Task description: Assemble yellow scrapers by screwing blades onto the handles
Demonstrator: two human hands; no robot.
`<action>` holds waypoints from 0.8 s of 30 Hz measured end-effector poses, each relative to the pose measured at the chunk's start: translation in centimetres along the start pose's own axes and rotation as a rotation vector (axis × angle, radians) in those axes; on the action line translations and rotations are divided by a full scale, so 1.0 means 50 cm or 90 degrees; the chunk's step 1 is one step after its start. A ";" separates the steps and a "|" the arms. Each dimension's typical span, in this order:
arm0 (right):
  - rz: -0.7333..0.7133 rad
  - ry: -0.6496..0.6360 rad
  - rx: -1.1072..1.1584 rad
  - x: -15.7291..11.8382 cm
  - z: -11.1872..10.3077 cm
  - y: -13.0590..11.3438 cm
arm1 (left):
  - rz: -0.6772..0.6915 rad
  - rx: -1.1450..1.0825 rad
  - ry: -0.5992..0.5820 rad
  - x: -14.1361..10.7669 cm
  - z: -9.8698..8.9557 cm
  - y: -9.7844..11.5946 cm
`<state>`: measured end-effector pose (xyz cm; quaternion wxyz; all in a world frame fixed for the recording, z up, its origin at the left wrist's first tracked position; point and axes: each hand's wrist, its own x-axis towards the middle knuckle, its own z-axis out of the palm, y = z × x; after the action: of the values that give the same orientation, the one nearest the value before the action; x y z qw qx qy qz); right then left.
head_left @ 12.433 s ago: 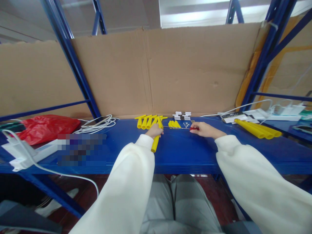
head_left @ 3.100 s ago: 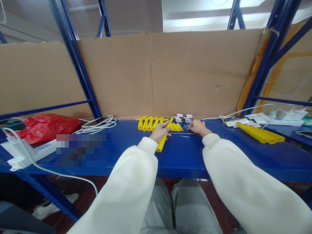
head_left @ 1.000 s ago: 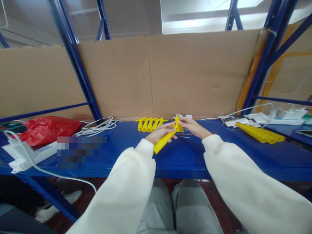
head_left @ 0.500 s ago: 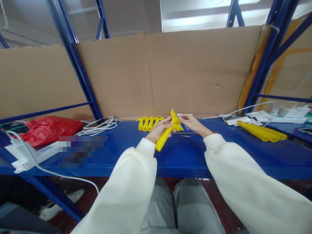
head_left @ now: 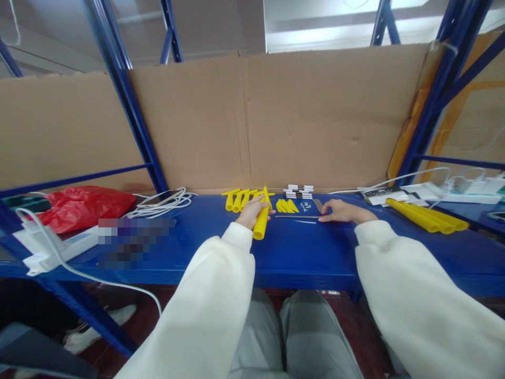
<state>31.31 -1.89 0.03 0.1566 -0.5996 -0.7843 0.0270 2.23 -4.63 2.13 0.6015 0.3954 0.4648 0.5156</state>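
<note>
My left hand (head_left: 252,212) is wrapped round the handle of a yellow scraper (head_left: 260,223), its round butt end towards me and its head pointing away. My right hand (head_left: 340,211) rests low over the shelf top to the right, thumb and fingertips brought together; whatever they pinch is too small to make out. Close to those fingertips lie a thin metal rod (head_left: 294,216) and a flat greyish piece (head_left: 317,204). Several small yellow pieces (head_left: 287,206) lie between my hands, beside tiny white parts (head_left: 306,206). More yellow scrapers (head_left: 235,201) stand in a row behind my left hand.
Stacked white-and-dark strips (head_left: 299,191) sit near the cardboard wall (head_left: 315,116). Yellow tubes (head_left: 428,216) lie at the right by a power strip. A red plastic bag (head_left: 84,206), coiled white cable (head_left: 168,202) and another power strip (head_left: 77,246) occupy the left.
My right hand has come off the yellow scraper and moved right, down to the shelf top. The scraper has turned in my left hand so that its head points away from me.
</note>
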 end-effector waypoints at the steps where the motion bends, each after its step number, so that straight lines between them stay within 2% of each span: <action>1: 0.011 -0.026 0.010 -0.001 -0.001 0.001 | 0.000 0.004 0.004 0.000 0.000 0.000; 3: 0.028 -0.067 0.030 -0.005 -0.003 0.000 | 0.005 0.010 0.008 0.001 -0.001 -0.001; 11: 0.026 -0.133 0.123 -0.004 0.002 -0.003 | 0.006 0.049 0.015 0.006 -0.003 -0.004; 16: 0.031 -0.123 0.140 -0.001 0.010 0.009 | -0.005 0.043 0.005 0.008 -0.005 -0.005; 24: -0.007 -0.056 0.163 0.003 0.023 0.018 | -0.013 0.030 -0.022 0.029 -0.015 -0.012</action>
<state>31.80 -1.31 -1.22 0.1976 -0.5686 -0.7838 0.1523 1.70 -3.30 1.16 0.6053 0.4137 0.4700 0.4915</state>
